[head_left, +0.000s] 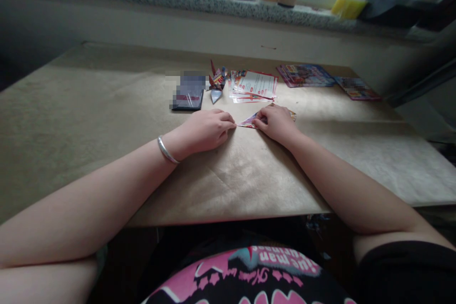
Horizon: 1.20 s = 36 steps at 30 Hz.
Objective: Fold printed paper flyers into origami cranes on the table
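Observation:
A small folded piece of coloured printed paper (249, 121) lies flat on the brown paper-covered table (107, 104). My left hand (204, 130), with a silver bangle on the wrist, is curled and pinches the paper's left tip. My right hand (276, 121) presses down on the paper's right part with bent fingers. Just behind them stands a finished folded paper crane (217, 80) of the same printed paper.
A dark phone (188, 92) lies left of the crane. A stack of printed leaflets (254, 85) lies behind my right hand, with more leaflets (306, 76) and another sheet (356, 88) at the far right. Cups and bottles stand on the windowsill (213, 0).

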Available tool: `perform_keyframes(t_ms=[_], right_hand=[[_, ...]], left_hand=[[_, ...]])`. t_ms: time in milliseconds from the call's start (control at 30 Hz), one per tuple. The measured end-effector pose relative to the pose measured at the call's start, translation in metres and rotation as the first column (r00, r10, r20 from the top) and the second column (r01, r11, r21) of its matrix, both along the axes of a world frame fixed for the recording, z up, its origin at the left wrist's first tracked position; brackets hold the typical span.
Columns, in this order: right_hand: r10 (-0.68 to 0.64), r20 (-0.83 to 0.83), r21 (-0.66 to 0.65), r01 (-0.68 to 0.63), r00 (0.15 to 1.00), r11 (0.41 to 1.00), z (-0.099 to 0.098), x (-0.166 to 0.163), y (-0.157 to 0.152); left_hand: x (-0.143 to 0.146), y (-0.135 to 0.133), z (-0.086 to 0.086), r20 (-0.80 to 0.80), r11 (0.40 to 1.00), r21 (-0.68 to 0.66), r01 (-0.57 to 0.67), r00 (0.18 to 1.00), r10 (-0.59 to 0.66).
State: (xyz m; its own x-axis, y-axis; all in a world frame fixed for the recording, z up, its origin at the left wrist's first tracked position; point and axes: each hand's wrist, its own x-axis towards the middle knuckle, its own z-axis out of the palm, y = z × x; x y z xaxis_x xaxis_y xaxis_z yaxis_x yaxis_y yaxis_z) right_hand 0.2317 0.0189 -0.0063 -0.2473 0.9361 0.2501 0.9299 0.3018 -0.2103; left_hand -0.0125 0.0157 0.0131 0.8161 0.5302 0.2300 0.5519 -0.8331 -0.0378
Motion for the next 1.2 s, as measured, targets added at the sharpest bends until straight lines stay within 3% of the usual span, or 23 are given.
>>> perform_keyframes(t_ms=[300, 567, 1200], right_hand=[[0.015, -0.059, -0.008, -0.015, 0.998, 1.0, -0.007, 0.0, 0.005], [0.032, -0.103, 0.033, -0.029, 0.994, 0.999, -0.003, -0.019, 0.001], [0.002, -0.222, -0.014, -0.005, 0.975, 1.0, -0.004, 0.003, 0.001]], left_hand=[[-0.001, 0.0, -0.004, 0.066, 0.998, 0.005, -0.056, 0.996, 0.055], [0.009, 0.003, -0.017, 0.118, 0.99, 0.058, 0.125, 0.984, -0.131], [0.02, -0.013, -0.008, -0.048, 0.998, 0.054, -0.022, 0.999, 0.024]])
